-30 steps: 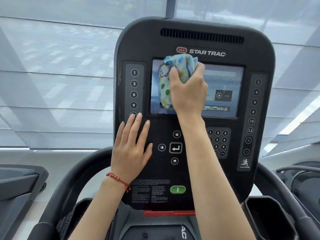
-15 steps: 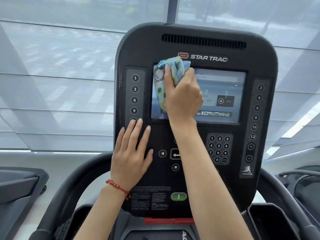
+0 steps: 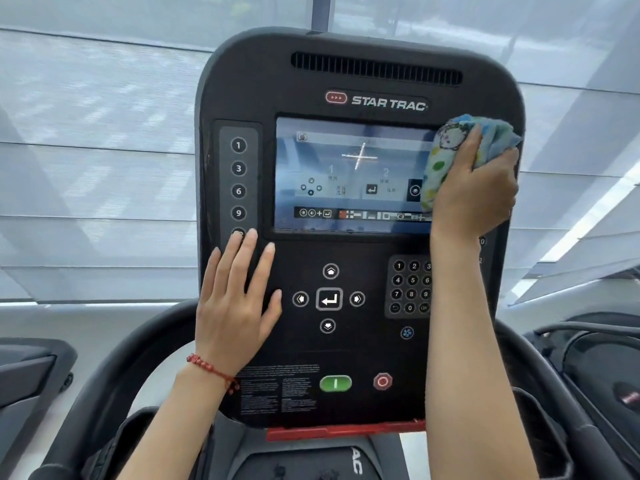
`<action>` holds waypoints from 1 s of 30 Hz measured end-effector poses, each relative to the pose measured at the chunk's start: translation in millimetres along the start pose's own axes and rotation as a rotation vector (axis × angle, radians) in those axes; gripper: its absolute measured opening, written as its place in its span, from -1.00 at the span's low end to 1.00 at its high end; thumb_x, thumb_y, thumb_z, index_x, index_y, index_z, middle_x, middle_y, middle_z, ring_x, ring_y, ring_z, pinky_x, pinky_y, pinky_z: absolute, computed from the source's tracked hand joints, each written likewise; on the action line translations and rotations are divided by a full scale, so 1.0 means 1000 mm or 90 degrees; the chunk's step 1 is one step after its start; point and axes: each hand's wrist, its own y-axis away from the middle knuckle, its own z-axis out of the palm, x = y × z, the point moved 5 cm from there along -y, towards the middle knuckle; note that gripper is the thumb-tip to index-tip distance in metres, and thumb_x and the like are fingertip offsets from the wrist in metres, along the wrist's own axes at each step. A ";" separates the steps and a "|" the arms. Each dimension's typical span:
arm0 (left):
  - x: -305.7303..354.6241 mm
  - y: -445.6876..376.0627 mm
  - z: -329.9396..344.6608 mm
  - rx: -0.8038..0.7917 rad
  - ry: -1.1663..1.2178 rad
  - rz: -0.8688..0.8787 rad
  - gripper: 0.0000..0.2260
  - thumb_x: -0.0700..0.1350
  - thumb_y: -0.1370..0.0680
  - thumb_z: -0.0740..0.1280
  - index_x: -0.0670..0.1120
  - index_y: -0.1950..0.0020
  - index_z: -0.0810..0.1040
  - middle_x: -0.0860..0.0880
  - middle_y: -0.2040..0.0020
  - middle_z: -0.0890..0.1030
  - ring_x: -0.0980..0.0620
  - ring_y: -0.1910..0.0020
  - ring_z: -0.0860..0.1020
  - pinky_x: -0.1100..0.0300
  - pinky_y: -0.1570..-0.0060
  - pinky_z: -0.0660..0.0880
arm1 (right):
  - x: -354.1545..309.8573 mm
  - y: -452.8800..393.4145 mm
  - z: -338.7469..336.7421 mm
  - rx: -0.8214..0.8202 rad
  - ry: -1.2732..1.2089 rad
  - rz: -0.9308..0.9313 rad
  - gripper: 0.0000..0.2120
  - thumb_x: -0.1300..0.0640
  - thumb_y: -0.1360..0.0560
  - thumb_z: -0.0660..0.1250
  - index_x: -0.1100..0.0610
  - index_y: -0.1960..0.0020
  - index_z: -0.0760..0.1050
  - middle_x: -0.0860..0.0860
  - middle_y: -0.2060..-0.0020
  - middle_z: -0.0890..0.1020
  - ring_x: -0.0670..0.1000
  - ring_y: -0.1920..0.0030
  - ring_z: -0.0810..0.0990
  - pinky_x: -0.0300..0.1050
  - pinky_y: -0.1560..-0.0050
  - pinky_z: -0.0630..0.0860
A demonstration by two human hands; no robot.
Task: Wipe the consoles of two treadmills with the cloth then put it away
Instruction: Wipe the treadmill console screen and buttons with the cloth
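A black treadmill console [image 3: 363,74] fills the middle of the head view, with a lit screen [image 3: 349,174] at its centre. My right hand [image 3: 474,192] grips a bunched blue cloth with coloured dots [image 3: 446,150] and presses it against the right edge of the screen, covering the right button column. My left hand [image 3: 239,306] rests flat with straight fingers on the console's lower left, fingertips at the bottom of the left number column [image 3: 238,178].
A second treadmill [image 3: 599,368] stands at the right, and part of another [image 3: 27,375] at the left. Curved black handrails [image 3: 114,386] flank the console. Green start [image 3: 335,383] and red stop [image 3: 382,381] buttons sit low. Window blinds lie behind.
My right hand has swept the cloth from the left side of the screen across to its right edge. My left hand has stayed in place on the console.
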 end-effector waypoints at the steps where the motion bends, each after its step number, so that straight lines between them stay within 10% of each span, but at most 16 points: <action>1: 0.000 0.000 0.001 0.001 -0.001 -0.001 -0.59 -0.11 -0.55 0.23 -0.24 -0.36 0.40 -0.28 -0.38 0.35 -0.23 -0.40 0.27 -0.17 -0.36 0.23 | -0.001 0.004 0.001 0.002 -0.007 0.010 -0.57 -0.14 -0.57 0.11 0.23 -0.08 0.45 0.09 0.05 0.65 0.13 0.04 0.62 -0.16 0.17 0.40; 11: 0.000 0.000 0.000 0.000 0.005 -0.001 -0.60 -0.11 -0.55 0.24 -0.25 -0.36 0.41 -0.29 -0.37 0.36 -0.23 -0.40 0.27 -0.18 -0.35 0.25 | -0.067 0.095 0.028 -0.073 -0.176 -0.121 -0.59 -0.08 -0.52 0.19 0.27 0.22 0.48 0.04 0.48 0.53 -0.03 0.56 0.44 -0.31 0.57 0.38; 22: -0.001 0.000 -0.003 -0.019 0.007 -0.001 -0.59 -0.11 -0.57 0.22 -0.25 -0.37 0.40 -0.28 -0.39 0.34 -0.21 -0.41 0.25 -0.15 -0.38 0.21 | -0.086 0.120 0.034 -0.093 -0.094 -0.298 -0.59 -0.11 -0.47 0.17 0.24 0.30 0.43 0.06 0.55 0.50 0.05 0.63 0.46 -0.30 0.55 0.22; 26: 0.000 0.000 -0.002 -0.019 0.002 -0.010 -0.58 -0.11 -0.54 0.23 -0.24 -0.37 0.40 -0.27 -0.39 0.35 -0.21 -0.41 0.25 -0.14 -0.39 0.20 | -0.047 0.085 0.020 -0.042 -0.086 -0.246 -0.60 -0.08 -0.47 0.21 0.24 0.31 0.44 0.07 0.55 0.52 -0.06 0.60 0.32 -0.42 0.54 0.08; 30: 0.001 0.000 -0.001 -0.017 0.002 -0.009 -0.58 -0.11 -0.55 0.22 -0.24 -0.38 0.38 -0.27 -0.39 0.34 -0.22 -0.41 0.25 -0.15 -0.39 0.20 | 0.001 0.042 0.001 -0.026 -0.014 -0.135 -0.56 -0.11 -0.54 0.17 0.28 0.18 0.47 0.17 0.35 0.62 0.14 0.39 0.60 -0.21 0.36 0.32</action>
